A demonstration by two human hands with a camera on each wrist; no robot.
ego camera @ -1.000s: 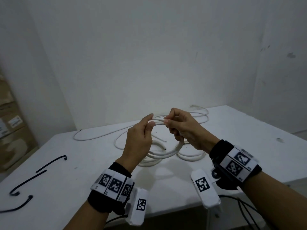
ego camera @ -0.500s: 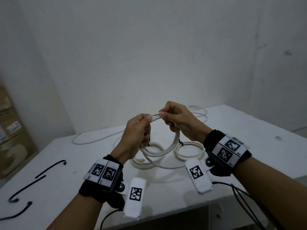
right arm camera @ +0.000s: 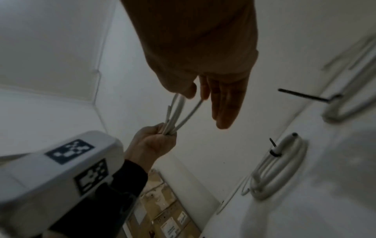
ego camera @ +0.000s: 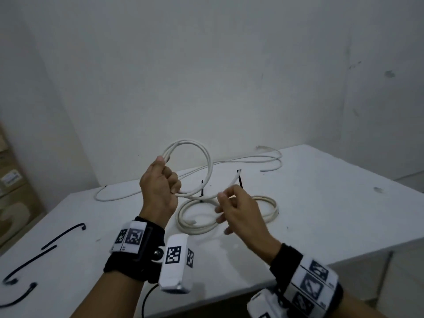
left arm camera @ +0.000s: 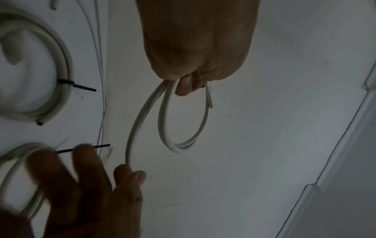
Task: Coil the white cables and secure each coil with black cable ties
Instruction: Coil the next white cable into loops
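Note:
My left hand [ego camera: 165, 177] grips a small loop of white cable [ego camera: 190, 143] that stands up above the fist. In the left wrist view its curled fingers [left arm camera: 183, 85] close round the loop strands [left arm camera: 183, 122]. My right hand [ego camera: 226, 196] pinches the same cable near its free end [ego camera: 237, 174] between thumb and forefinger, the other fingers straight [right arm camera: 225, 104]. Both hands are above the white table [ego camera: 321, 214]. Two tied white coils [ego camera: 197, 223] [ego camera: 268, 205] lie under them, each with a black tie tail [ego camera: 202, 189] [ego camera: 240, 181] sticking up.
A loose white cable [ego camera: 252, 159] trails along the table's back edge. Three black cable ties [ego camera: 62, 235] [ego camera: 27, 262] [ego camera: 18, 294] lie at the left front of the table. Cardboard boxes [ego camera: 13, 187] stand against the left wall. The table's right edge [ego camera: 367, 246] is near my right wrist.
The hands have drawn apart. My left hand now holds the loop upright above its fist, and my right hand has slid down the cable to near its free end.

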